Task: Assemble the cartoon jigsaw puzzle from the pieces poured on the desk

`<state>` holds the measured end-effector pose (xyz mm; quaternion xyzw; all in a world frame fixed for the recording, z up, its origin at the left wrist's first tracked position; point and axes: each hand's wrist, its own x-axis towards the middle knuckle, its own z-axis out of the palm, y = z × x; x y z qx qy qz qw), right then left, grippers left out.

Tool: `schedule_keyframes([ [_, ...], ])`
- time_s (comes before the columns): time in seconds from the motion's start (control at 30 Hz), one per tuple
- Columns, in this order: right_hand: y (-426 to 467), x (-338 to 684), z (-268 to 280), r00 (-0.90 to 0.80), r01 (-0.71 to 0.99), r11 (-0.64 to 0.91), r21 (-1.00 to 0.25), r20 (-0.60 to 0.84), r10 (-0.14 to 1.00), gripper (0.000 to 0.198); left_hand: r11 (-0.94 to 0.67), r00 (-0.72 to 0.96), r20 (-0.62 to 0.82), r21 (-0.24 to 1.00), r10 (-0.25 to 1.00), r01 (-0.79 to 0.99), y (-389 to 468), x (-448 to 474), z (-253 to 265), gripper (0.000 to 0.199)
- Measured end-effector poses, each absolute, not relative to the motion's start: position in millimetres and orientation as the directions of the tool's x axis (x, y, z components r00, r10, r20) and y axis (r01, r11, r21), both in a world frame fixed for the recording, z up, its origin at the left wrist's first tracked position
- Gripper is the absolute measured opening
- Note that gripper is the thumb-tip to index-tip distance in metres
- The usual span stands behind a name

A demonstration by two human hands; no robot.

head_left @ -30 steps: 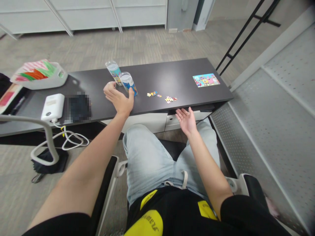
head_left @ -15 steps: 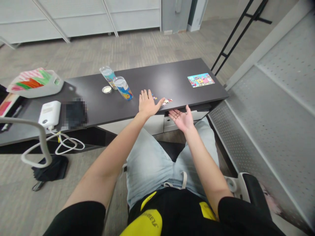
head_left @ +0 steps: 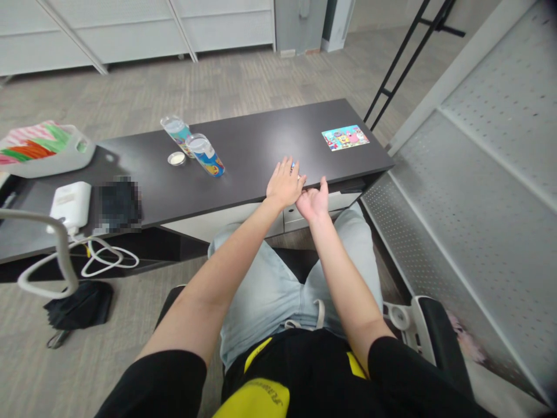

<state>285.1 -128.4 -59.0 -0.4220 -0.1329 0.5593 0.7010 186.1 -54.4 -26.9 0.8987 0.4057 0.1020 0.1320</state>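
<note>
Mid-frame, the flat, open left hand [head_left: 284,186] partly covers colourful pieces [head_left: 293,166]; the open, upturned right hand [head_left: 314,203] adjoins its lower right; holdings unclear.

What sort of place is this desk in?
Probably an office or similar workspace: the long dark desk, the chair's padded armrest and the grey, carpet-like floor all suggest it, though nothing in view confirms it.

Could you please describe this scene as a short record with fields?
Left hand: open, palm down near the front edge of the table, partly covering small pieces
Right hand: open, palm up, at the edge
Clear containers: one nearer, one farther
Picture card: flat, toward the right end
White device: left side, cable attached
</note>
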Motion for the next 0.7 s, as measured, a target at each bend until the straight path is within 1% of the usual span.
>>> schedule_keyframes([
  [0.13,-130.1,282.7,-48.0,0.312,-0.864,0.081,-0.497,-0.402,0.861,0.066,-0.66,0.667,0.096,0.303,0.739,0.687,-65.7,194.3,-25.6,0.076],
  [0.2,-131.1,283.4,-43.1,0.318,-0.899,0.116,-0.423,-0.447,0.836,0.067,-0.673,0.679,0.096,0.293,0.728,0.68,-69.2,195.5,-25.1,0.075],
  [0.27,-131.7,284.0,-39.0,0.314,-0.915,0.136,-0.379,-0.46,0.83,0.066,-0.687,0.695,0.086,0.281,0.714,0.671,-70.8,195.4,-24.5,0.075],
  [0.43,-135.8,279.6,-35.8,0.24,-0.94,0.105,-0.324,-0.414,0.878,0.063,-0.727,0.735,0.091,0.269,0.672,0.632,-69.5,193.8,-25.0,0.075],
  [0.6,-140.8,278.7,-39.5,0.224,-0.937,0.091,-0.337,-0.381,0.897,0.053,-0.753,0.758,0.101,0.254,0.645,0.607,-68.6,193.2,-28.2,0.075],
  [0.7,-138.3,284.0,-40.6,0.244,-0.937,0.108,-0.333,-0.401,0.883,0.056,-0.755,0.758,0.104,0.247,0.643,0.607,-69.5,193.3,-28.0,0.075],
])
